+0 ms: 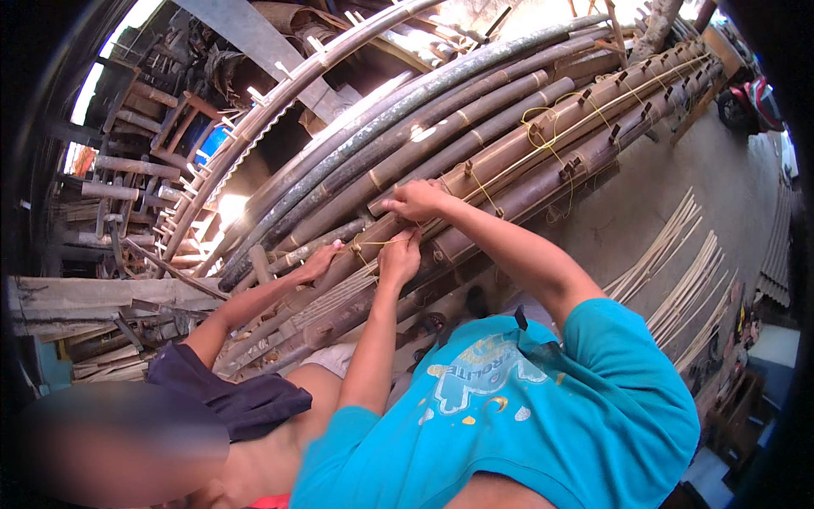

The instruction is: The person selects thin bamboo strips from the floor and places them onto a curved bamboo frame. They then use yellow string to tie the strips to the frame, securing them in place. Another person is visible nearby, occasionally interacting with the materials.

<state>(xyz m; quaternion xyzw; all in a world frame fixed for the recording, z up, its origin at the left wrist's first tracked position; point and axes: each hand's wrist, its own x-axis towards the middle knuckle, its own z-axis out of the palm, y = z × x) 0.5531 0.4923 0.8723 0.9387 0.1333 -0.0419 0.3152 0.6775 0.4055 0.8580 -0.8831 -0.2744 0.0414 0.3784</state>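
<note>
My left hand (398,256) is closed on a thin yellow cord (370,243) over long brown bamboo poles (500,161) that lie side by side. Just beyond it, my right hand (415,201) is curled closed on top of the poles; what its fingers grip, if anything, is hidden. Short dark pegs (583,97) stick out of the poles in rows. More yellow string (543,127) loops around them farther along. Beside my left hand, a co-worker's hand (320,262) touches the pole near the cord. Thin pale strips (335,299) lie between the poles.
Thicker bamboo poles (365,127) are stacked behind. A curved pole with pale pegs (280,89) arches at the far left, near bamboo frames (127,178). Loose bamboo strips (678,246) lie on the floor to the right. A red vehicle (761,100) stands far right. The co-worker sits close on my left.
</note>
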